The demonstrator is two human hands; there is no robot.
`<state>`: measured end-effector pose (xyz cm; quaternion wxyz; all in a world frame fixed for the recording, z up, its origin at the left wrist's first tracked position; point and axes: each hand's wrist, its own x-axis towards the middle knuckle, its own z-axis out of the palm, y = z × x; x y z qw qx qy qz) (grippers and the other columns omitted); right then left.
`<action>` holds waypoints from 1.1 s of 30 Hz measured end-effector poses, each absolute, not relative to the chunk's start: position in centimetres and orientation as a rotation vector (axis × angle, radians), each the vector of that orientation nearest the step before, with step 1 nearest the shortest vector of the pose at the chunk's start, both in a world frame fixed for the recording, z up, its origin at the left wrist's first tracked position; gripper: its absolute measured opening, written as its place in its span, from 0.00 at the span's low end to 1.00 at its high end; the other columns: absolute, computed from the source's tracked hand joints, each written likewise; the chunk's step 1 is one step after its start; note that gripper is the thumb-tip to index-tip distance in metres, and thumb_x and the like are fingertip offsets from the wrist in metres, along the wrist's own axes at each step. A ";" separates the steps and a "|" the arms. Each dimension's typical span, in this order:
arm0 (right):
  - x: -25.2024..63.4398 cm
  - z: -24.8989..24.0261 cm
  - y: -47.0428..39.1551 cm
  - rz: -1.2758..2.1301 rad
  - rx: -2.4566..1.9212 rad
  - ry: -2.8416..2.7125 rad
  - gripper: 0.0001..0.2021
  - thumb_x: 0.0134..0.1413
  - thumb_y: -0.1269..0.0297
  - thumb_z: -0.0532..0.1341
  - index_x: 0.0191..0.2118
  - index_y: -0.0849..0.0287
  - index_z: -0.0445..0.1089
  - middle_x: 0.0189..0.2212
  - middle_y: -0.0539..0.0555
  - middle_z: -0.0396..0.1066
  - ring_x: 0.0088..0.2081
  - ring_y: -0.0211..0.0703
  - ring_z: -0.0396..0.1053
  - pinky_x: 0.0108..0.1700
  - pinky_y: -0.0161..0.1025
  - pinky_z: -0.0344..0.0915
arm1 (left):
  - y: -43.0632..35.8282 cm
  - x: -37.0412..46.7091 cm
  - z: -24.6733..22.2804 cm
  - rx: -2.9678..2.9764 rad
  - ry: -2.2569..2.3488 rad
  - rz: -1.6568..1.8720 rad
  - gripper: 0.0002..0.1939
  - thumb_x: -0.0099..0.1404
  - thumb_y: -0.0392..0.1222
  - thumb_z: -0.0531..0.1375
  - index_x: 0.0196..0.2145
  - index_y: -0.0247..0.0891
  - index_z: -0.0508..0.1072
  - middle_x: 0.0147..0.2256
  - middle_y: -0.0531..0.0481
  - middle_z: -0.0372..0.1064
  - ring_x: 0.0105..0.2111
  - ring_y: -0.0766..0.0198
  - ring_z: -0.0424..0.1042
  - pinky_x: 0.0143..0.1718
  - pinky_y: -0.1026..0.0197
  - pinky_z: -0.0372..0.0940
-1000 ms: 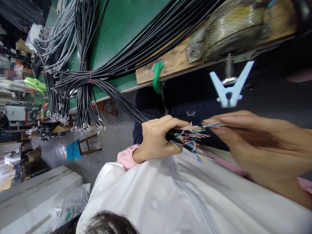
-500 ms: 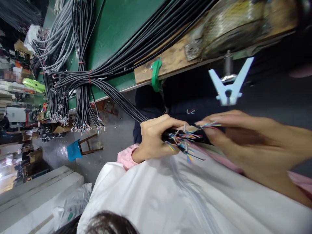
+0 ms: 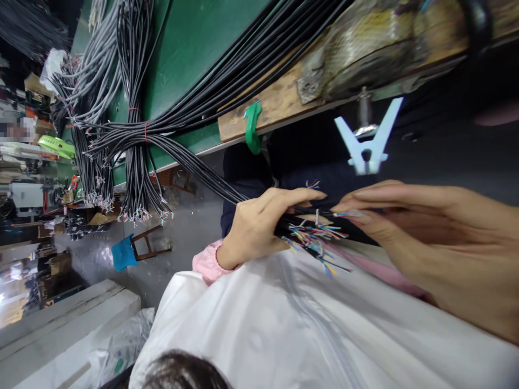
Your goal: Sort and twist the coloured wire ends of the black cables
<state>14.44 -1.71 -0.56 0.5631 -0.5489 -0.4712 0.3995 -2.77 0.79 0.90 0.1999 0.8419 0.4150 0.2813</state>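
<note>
My left hand (image 3: pixel 257 224) is wrapped round the end of a bundle of black cables (image 3: pixel 203 172) that runs down from the green table. Stripped ends with thin coloured wires (image 3: pixel 320 235) fan out to the right of its fingers. My right hand (image 3: pixel 409 227) pinches the coloured wires of one cable between thumb and forefinger, just right of the bundle. A few loose wire ends (image 3: pixel 313 185) lie on dark cloth above my left hand.
Tied black cables (image 3: pixel 135 70) and grey cables (image 3: pixel 101 59) lie on the green table (image 3: pixel 194 38). A green clamp (image 3: pixel 253 127) and a light blue V-shaped piece (image 3: pixel 368 146) are at its edge. A blue stool (image 3: pixel 124 253) stands at left.
The fingers of my left hand have stretched further right over the bundle. My right thumb and forefinger now cover more of the pinched wires. The view has shifted slightly.
</note>
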 end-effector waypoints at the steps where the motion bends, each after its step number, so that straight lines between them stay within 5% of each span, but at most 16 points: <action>1: 14.3 -0.6 -1.7 0.918 -1.278 -1.120 0.06 0.55 0.59 0.71 0.39 0.48 0.77 0.31 0.52 0.80 0.28 0.43 0.78 0.32 0.41 0.78 | 0.9 -2.9 1.1 2.393 1.125 0.716 0.22 0.75 0.50 0.50 0.51 0.31 0.75 0.40 0.45 0.79 0.37 0.68 0.78 0.38 0.67 0.73; 7: 13.1 -1.9 -0.6 0.883 -1.093 -1.106 0.11 0.57 0.51 0.67 0.34 0.50 0.70 0.26 0.52 0.77 0.24 0.41 0.75 0.21 0.37 0.71 | 1.1 -3.9 1.5 2.574 0.967 0.237 0.18 0.74 0.40 0.52 0.56 0.39 0.74 0.44 0.47 0.75 0.40 0.68 0.77 0.39 0.68 0.71; 10: 13.5 -2.0 -0.2 0.795 -0.966 -1.359 0.12 0.65 0.57 0.60 0.29 0.50 0.65 0.24 0.50 0.75 0.25 0.39 0.74 0.19 0.35 0.65 | 1.1 -4.2 1.7 2.591 0.951 0.129 0.17 0.75 0.43 0.52 0.54 0.45 0.77 0.43 0.49 0.73 0.36 0.70 0.74 0.37 0.68 0.68; 14: 14.8 -1.2 -0.3 0.661 -1.037 -1.479 0.13 0.67 0.66 0.55 0.28 0.50 0.64 0.26 0.50 0.75 0.28 0.38 0.74 0.24 0.35 0.67 | 1.0 -4.3 1.8 2.585 0.922 0.248 0.21 0.77 0.45 0.47 0.46 0.48 0.81 0.40 0.51 0.73 0.33 0.74 0.71 0.37 0.71 0.65; 22: 15.1 -0.4 0.3 0.861 -0.955 -1.391 0.06 0.58 0.66 0.64 0.34 0.45 0.74 0.25 0.49 0.75 0.26 0.43 0.73 0.24 0.42 0.67 | 1.6 -4.2 1.4 2.512 0.858 0.552 0.18 0.75 0.46 0.52 0.38 0.47 0.83 0.36 0.53 0.74 0.29 0.76 0.72 0.32 0.72 0.65; 25: 14.7 -0.8 0.5 0.704 -0.863 -1.500 0.10 0.59 0.71 0.60 0.33 0.45 0.72 0.25 0.48 0.74 0.26 0.41 0.72 0.24 0.41 0.66 | 1.6 -4.1 1.2 2.473 0.826 0.534 0.14 0.73 0.45 0.56 0.40 0.44 0.82 0.37 0.51 0.77 0.31 0.72 0.75 0.32 0.69 0.67; 29: 15.4 -1.2 0.2 0.455 -0.950 -1.633 0.11 0.61 0.73 0.59 0.34 0.45 0.70 0.27 0.49 0.75 0.32 0.42 0.72 0.32 0.42 0.70 | 1.3 -3.7 0.9 2.364 0.962 0.592 0.21 0.74 0.49 0.52 0.50 0.32 0.77 0.38 0.45 0.79 0.36 0.68 0.77 0.37 0.66 0.70; 33: 17.1 -1.7 0.6 0.358 -0.962 -1.780 0.10 0.61 0.72 0.61 0.38 0.45 0.71 0.29 0.51 0.77 0.35 0.45 0.73 0.36 0.45 0.69 | 1.0 -3.0 1.1 2.272 1.121 0.550 0.14 0.69 0.46 0.61 0.45 0.36 0.78 0.35 0.48 0.79 0.32 0.68 0.77 0.35 0.66 0.72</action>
